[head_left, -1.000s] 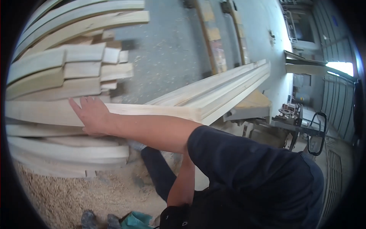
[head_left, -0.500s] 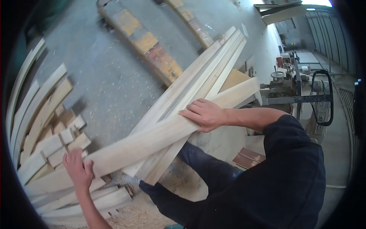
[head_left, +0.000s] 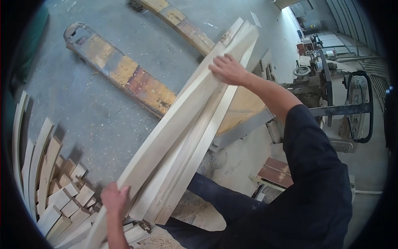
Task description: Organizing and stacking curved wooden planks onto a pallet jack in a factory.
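Note:
A long pale wooden plank [head_left: 171, 119] runs diagonally across the middle, lying partly over several other planks [head_left: 187, 145]. Near its lower left part, my left hand [head_left: 115, 198] grips one edge, thumb on the wood and fingers partly hidden. Toward the upper end, my right hand [head_left: 228, 69] holds the same plank from above, its fingers bent over the far edge. The planks underneath lie side by side, roughly parallel, across the yellow body of a pallet truck [head_left: 238, 112]. The plank's low end runs over the wood pile at the lower left.
The truck's worn yellow fork [head_left: 124, 76] and second fork [head_left: 178, 20] stretch over the grey floor. Cut blocks and long boards [head_left: 62, 199] are heaped at left. A machine with a handwheel [head_left: 302, 71] and a black loop handle [head_left: 369, 108] stand at right. Reddish boards [head_left: 275, 172] sit beside my leg.
The held plank has swung steeper, its far end moving up and left to line up more with the others. My right hand has moved up, my left hand down and right.

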A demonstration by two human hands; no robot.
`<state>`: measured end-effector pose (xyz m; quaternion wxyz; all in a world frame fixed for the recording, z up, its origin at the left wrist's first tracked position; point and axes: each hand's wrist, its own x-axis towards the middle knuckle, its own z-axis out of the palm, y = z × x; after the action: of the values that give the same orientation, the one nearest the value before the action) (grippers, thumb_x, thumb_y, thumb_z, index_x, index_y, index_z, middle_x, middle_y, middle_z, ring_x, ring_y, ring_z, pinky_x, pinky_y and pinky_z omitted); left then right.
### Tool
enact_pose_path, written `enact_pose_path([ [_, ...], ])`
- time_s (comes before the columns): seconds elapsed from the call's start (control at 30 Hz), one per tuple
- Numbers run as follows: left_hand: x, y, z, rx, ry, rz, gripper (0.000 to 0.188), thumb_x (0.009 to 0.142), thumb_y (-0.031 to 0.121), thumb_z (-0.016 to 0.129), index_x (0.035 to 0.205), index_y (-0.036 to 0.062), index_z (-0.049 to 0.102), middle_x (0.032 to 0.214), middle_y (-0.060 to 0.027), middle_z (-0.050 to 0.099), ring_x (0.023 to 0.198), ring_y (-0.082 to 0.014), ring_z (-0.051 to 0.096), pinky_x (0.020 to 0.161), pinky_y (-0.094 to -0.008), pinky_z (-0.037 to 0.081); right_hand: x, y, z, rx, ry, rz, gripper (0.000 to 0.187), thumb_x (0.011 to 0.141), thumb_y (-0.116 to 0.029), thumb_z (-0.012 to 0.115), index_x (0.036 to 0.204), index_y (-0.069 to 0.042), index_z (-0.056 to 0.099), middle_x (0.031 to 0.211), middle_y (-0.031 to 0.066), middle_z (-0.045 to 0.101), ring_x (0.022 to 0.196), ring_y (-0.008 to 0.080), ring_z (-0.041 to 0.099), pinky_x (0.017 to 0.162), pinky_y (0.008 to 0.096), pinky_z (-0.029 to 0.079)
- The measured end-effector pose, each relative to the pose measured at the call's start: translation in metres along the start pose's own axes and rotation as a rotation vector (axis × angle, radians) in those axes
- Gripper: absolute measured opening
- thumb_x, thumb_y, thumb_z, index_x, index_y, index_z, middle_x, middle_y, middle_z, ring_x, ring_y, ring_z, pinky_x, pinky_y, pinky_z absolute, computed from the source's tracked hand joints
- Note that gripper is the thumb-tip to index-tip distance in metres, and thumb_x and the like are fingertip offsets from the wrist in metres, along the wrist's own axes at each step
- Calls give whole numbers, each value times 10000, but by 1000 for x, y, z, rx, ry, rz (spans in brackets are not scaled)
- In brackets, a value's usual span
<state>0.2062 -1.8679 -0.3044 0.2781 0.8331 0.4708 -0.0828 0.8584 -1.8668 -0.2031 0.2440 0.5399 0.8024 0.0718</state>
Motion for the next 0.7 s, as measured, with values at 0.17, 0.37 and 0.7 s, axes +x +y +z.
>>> enact_pose_path([
  [0.17, 76, 141, 36, -208, -105, 35, 455, 899, 452, 684, 880, 4, 611, 800, -252, 677, 749, -452, 671, 685, -539, 527, 23, 0, 40, 207, -259, 92, 722, 873, -398, 731, 1453, -100, 420, 1456, 179, 428, 1430, 325, 360, 1113, 605, 310],
  [0.37, 166, 223, 64, -207, -80, 10, 466, 943, 454, 624, 854, -4, 640, 781, -267, 689, 750, -453, 688, 672, -533, 544, 65, -125, 32, 610, -109, -423, 753, 903, -680, 526, 1365, -86, 537, 1240, 182, 594, 1257, 321, 539, 1094, 583, 338],
  [0.7, 184, 243, 78, -270, -202, 9, 417, 934, 391, 625, 1101, 9, 624, 868, -254, 705, 822, -444, 690, 733, -542, 531, 73, -185, 63, 792, -155, -196, 730, 919, -751, 406, 843, -85, 697, 825, 119, 671, 861, 316, 657, 801, 449, 487],
])
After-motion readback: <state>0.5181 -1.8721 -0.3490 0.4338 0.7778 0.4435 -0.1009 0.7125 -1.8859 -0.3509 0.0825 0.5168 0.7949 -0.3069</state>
